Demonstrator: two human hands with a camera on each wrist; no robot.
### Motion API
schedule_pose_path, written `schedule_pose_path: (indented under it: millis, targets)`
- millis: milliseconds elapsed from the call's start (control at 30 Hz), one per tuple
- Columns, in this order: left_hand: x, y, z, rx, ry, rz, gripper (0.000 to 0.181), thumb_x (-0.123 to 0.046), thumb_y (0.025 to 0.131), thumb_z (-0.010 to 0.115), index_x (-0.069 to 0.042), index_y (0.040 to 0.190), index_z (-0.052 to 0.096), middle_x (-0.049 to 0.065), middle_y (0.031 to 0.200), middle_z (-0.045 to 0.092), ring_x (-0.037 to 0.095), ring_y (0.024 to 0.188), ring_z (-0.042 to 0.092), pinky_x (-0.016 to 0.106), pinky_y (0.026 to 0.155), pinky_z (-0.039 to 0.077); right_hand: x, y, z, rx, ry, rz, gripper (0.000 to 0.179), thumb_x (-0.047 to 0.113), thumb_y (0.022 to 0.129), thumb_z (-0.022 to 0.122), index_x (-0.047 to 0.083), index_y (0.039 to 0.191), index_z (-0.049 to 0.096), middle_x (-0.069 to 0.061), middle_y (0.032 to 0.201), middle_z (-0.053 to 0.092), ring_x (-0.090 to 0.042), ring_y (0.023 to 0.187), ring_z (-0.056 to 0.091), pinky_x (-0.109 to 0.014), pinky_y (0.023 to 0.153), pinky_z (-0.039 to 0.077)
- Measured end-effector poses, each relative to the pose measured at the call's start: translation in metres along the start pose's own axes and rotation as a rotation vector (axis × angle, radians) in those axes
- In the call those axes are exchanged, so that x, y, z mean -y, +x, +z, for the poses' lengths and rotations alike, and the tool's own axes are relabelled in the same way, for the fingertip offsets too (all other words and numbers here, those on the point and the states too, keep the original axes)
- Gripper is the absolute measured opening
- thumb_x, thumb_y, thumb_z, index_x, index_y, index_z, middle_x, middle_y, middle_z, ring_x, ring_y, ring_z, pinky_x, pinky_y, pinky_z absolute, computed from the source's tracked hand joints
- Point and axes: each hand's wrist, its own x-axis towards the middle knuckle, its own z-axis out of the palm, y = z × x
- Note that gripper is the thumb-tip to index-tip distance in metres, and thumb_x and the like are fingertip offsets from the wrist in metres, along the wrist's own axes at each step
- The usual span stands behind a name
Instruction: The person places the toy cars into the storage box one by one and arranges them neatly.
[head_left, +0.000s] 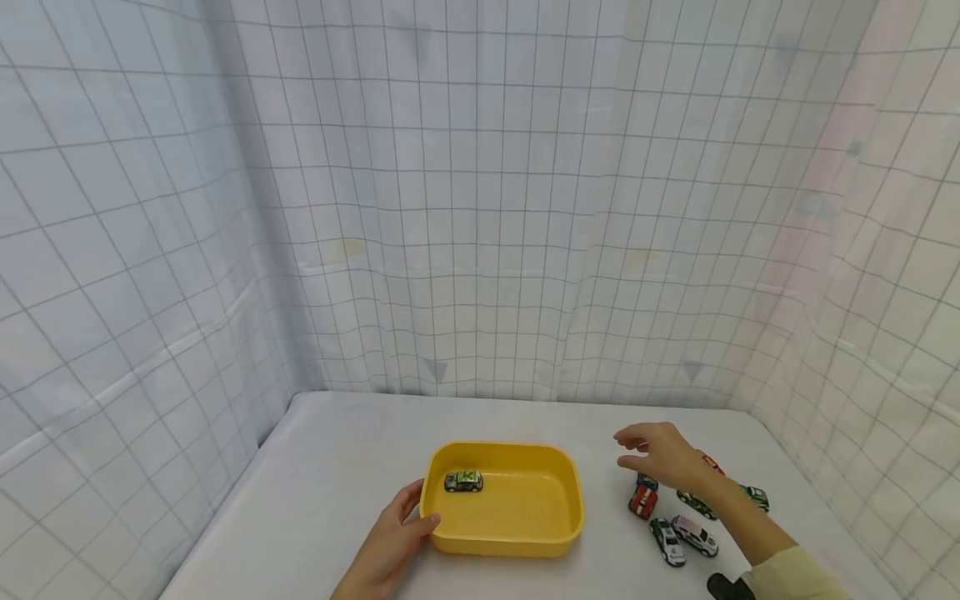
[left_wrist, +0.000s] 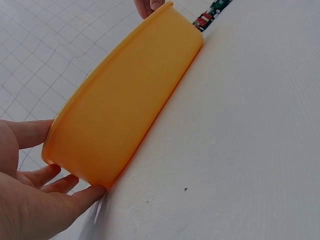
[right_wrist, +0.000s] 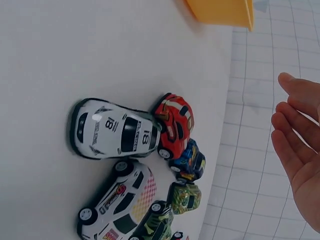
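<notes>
A yellow plastic bin (head_left: 502, 546) stands on the table, with one toy car (head_left: 463, 481), green and black, inside near its left wall. My left hand (head_left: 390, 537) holds the bin's left end, thumb on the rim and fingers against the outside. To the right, my right hand (head_left: 660, 454) is raised above a group of toy cars, fingers loosely bent and holding nothing. Beneath it are a red car (right_wrist: 175, 125), a blue car (right_wrist: 190, 161), a white car marked 18 (right_wrist: 115, 129) and a white car with a checkered side (right_wrist: 120, 202). The forearm hides part of the group.
A green car (head_left: 753, 497) lies at the group's right side, past the forearm. A dark rounded object (head_left: 727, 587) shows by the right sleeve. White grid-patterned curtains (head_left: 480, 208) hang behind and on both sides of the white table (head_left: 337, 450).
</notes>
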Motion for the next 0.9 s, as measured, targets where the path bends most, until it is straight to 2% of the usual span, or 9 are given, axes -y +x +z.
schedule_pose_path:
  millis: [333,633,900]
  targets:
    - [0.001,0.002,0.0,-0.004,-0.001,-0.006,0.081,-0.001,0.097,0.07,0.006,0.16,0.019,0.035,0.165,0.006,0.049,0.148,0.026,0.054,0.114,0.039,-0.02,-0.027,-0.013,-0.011,0.041,0.104,0.035,0.02,0.093,0.08,-0.001,0.12,0.072,-0.014,0.114,0.073,-0.032,0.103,0.069,-0.043,0.087,0.06]
    - [0.001,0.001,0.002,-0.005,-0.006,-0.028,0.08,-0.002,0.097,0.07,0.005,0.16,0.021,0.034,0.165,0.007,0.049,0.147,0.029,0.052,0.112,0.042,-0.049,-0.052,-0.021,-0.068,0.01,0.152,0.035,0.018,0.091,0.082,-0.002,0.118,0.073,-0.014,0.112,0.074,-0.033,0.099,0.07,-0.043,0.085,0.06]
    - [0.0,0.001,0.001,0.002,-0.012,-0.015,0.08,-0.001,0.097,0.07,0.006,0.16,0.021,0.034,0.165,0.007,0.048,0.147,0.03,0.052,0.112,0.042,-0.067,-0.07,-0.031,-0.099,-0.01,0.218,0.036,0.017,0.09,0.082,-0.005,0.117,0.072,-0.015,0.108,0.074,-0.033,0.096,0.071,-0.041,0.079,0.062]
